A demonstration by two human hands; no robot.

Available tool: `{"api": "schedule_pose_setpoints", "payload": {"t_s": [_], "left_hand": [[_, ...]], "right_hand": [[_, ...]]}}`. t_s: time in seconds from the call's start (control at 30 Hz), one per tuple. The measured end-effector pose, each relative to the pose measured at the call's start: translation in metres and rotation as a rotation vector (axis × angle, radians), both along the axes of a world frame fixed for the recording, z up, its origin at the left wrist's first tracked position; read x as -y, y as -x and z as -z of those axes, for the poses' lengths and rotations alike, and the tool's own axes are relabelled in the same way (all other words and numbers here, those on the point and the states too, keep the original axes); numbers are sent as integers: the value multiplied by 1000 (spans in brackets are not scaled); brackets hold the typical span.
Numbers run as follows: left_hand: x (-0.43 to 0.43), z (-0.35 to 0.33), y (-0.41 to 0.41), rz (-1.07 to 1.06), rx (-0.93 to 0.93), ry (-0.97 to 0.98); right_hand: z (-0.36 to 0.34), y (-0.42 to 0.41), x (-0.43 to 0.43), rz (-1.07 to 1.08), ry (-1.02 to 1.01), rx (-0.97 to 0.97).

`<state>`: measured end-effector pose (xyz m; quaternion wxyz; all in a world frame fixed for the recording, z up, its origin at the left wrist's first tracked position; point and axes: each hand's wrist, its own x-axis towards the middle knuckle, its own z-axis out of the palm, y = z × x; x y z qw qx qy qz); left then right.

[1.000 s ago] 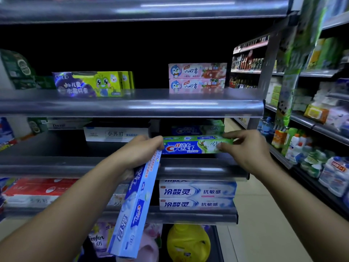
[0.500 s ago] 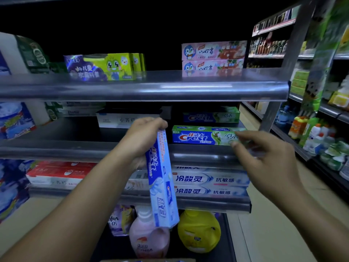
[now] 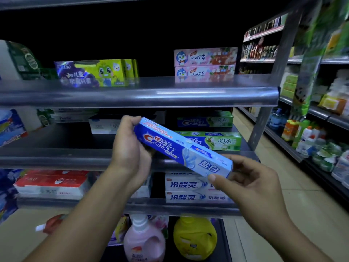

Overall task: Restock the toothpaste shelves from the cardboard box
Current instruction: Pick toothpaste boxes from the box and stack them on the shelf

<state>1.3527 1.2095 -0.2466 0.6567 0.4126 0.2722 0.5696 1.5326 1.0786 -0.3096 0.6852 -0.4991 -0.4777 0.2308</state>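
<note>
- Both hands are on it! The left hand grips the upper left end of the blue toothpaste box, and the right hand pinches the lower right end between thumb and fingers.
- The box hangs tilted in the air, just in front of the middle shelf rim, not yet on it.
- This looks like the placing step, with one box lined up to go in by the green toothpaste box lying on that shelf.
- Next move, I'd say: level it, clear the rim and slide it in flat with the label outward, without knocking the green one.
- The cardboard box is out of view. The left fingertips are hidden behind the carton, and the shelf's back is too dark to read.
</note>
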Motion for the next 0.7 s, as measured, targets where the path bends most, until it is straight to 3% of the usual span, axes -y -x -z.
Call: {"api": "schedule_pose_setpoints", "payload": {"t_s": [0.13,0.3,0.5,0.6,0.7], "left_hand": [[-9,5,-8,-129,-268,-260],[-35,4,-16,-110,-635,-426],[-71,-7,-28,-183,-918,-428],[-81,-3,-31,-171,-1065,-378],[-86,3,-25,-135,-1138,-354]], "right_hand": [[-24,-34,-14,116,-65,-25],[-45,-70,-43,205,-61,72],[-58,-91,-72,302,-25,246],[-52,-96,-79,311,92,338],[-42,-99,-79,271,217,257]]}}
